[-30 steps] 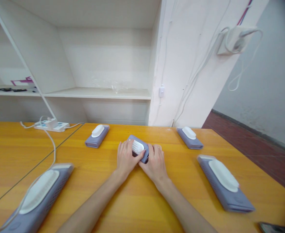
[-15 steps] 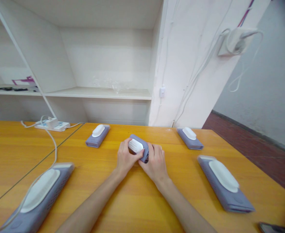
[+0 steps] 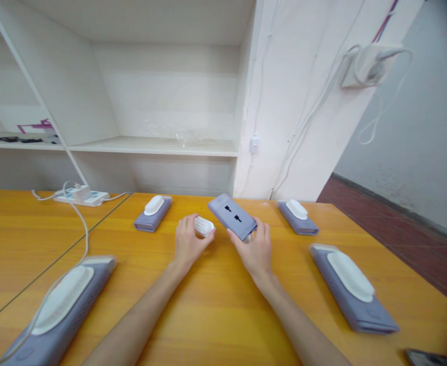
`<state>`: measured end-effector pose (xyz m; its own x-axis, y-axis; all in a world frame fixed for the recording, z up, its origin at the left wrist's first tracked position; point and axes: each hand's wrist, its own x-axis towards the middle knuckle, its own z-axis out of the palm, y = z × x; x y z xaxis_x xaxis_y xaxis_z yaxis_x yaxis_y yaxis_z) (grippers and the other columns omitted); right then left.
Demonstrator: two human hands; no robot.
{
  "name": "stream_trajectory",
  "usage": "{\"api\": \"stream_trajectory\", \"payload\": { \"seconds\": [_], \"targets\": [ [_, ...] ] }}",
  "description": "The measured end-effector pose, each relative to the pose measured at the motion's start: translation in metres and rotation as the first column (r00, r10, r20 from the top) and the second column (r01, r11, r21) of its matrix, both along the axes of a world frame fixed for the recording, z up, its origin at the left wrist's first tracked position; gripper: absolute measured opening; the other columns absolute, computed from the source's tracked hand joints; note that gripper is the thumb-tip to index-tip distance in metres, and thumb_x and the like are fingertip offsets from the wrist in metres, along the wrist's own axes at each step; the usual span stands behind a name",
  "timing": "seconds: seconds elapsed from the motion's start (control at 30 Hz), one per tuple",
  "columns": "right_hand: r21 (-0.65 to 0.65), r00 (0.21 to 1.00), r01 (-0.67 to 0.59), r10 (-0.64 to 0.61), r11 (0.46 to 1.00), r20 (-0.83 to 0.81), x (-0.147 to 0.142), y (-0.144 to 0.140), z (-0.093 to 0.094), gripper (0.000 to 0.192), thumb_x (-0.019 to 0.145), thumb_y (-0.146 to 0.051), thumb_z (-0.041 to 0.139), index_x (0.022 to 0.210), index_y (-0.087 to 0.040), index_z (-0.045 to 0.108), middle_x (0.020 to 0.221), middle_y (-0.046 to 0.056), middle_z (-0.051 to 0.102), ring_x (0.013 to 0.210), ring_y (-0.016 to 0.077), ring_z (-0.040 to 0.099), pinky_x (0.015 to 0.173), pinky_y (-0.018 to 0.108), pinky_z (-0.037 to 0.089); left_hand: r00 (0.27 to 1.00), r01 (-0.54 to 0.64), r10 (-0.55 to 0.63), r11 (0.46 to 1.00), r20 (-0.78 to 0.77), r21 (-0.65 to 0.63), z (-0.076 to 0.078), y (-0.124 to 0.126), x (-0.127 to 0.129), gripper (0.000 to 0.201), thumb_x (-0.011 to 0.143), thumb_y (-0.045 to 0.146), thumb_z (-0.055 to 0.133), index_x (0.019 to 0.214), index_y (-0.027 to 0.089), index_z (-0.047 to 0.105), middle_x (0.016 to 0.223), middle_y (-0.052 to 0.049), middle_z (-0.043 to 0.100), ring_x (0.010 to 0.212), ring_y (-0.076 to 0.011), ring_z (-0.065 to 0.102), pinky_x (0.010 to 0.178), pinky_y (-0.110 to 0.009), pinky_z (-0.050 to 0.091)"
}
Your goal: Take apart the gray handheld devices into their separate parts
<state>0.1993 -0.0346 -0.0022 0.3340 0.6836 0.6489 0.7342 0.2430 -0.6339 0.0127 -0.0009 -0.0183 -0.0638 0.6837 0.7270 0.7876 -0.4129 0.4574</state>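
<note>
On the orange table (image 3: pixel 216 315), left to right relative to the lifted purple base (image 3: pixel 232 216): far left, a cabled purple unit (image 3: pixel 61 305); behind-left, a smaller capped unit (image 3: pixel 153 213). Just left, left hand (image 3: pixel 187 245), fingers curled around the white cap (image 3: pixel 203 225), apart from the base. Beneath its near end, right hand (image 3: pixel 256 249), fingers gripping it, tilted, slotted face up. Right, two capped units (image 3: pixel 297 216) (image 3: pixel 355 292).

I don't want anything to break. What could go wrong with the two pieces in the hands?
The right hand pinches the purple base by one end, tilted in the air, so it might slip onto the table. The small white cap in the left hand could drop and roll away.
</note>
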Motion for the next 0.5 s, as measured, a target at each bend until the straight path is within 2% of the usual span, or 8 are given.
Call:
{"api": "stream_trajectory", "payload": {
  "seconds": [0.13, 0.23, 0.3, 0.37, 0.43, 0.5],
  "targets": [
    [-0.029, 0.956, -0.065, 0.054, 0.997, -0.29, 0.001, 0.002, 0.003, 0.063, 0.07, -0.054, 0.068, 0.116, -0.015, 0.048, 0.108, 0.012, 0.058, 0.095, 0.0241, 0.056, 0.083, 0.038, 0.046, 0.996, 0.079, -0.085, 0.97, -0.015, -0.231, -0.006, 0.003, 0.003, 0.054, 0.071, 0.048, 0.067, 0.115, 0.019, 0.053, 0.111, -0.011, 0.061, 0.104, -0.0297, 0.056, 0.091, -0.047, 0.042],
    [-0.022, 0.926, -0.101, 0.086, 0.995, -0.367, -0.007, -0.001, 0.0, 0.064, 0.07, -0.051, 0.068, 0.118, -0.016, 0.046, 0.112, 0.013, 0.057, 0.099, 0.0242, 0.056, 0.085, 0.038, 0.045, 0.97, 0.213, -0.179, 0.952, 0.167, -0.218, 0.002, 0.0, 0.009, 0.038, 0.085, 0.047, 0.051, 0.11, 0.02, 0.057, 0.114, -0.01, 0.061, 0.11, -0.0275, 0.054, 0.098, -0.047, 0.037],
    [-0.001, 0.935, -0.112, 0.105, 0.994, -0.338, -0.015, -0.006, -0.003, 0.066, 0.069, -0.049, 0.07, 0.12, -0.016, 0.044, 0.114, 0.014, 0.055, 0.104, 0.0253, 0.053, 0.089, 0.04, 0.044, 0.875, 0.38, -0.294, 0.909, 0.384, -0.172, 0.014, -0.005, 0.018, 0.034, 0.09, 0.044, 0.043, 0.108, 0.019, 0.057, 0.114, -0.01, 0.062, 0.11, -0.0244, 0.056, 0.098, -0.043, 0.039],
    [0.028, 0.95, -0.155, 0.157, 0.987, -0.268, -0.023, -0.012, -0.005, 0.067, 0.068, -0.046, 0.071, 0.121, -0.016, 0.043, 0.115, 0.014, 0.053, 0.106, 0.0257, 0.052, 0.091, 0.042, 0.043, 0.711, 0.524, -0.341, 0.84, 0.616, -0.14, 0.026, -0.01, 0.028, 0.035, 0.087, 0.044, 0.05, 0.112, 0.019, 0.053, 0.112, -0.01, 0.064, 0.104, -0.0222, 0.06, 0.092, -0.038, 0.045],
    [0.052, 0.954, -0.233, 0.239, 0.971, -0.183, -0.029, -0.019, -0.006, 0.064, 0.07, -0.043, 0.071, 0.121, -0.017, 0.042, 0.115, 0.013, 0.053, 0.106, 0.0255, 0.051, 0.091, 0.043, 0.043, 0.571, 0.561, -0.283, 0.82, 0.77, -0.115, 0.037, -0.014, 0.036, 0.044, 0.08, 0.042, 0.062, 0.114, 0.019, 0.049, 0.111, -0.009, 0.064, 0.098, -0.0203, 0.062, 0.086, -0.034, 0.049],
    [0.054, 0.941, -0.313, 0.318, 0.948, -0.121, -0.033, -0.025, -0.005, 0.054, 0.074, -0.041, 0.067, 0.117, -0.018, 0.045, 0.11, 0.012, 0.054, 0.103, 0.0243, 0.052, 0.089, 0.042, 0.044, 0.512, 0.549, -0.233, 0.829, 0.827, -0.106, 0.044, -0.015, 0.038, 0.048, 0.074, 0.039, 0.069, 0.113, 0.019, 0.049, 0.11, -0.008, 0.064, 0.097, -0.0189, 0.062, 0.085, -0.031, 0.05]
  ]
}}
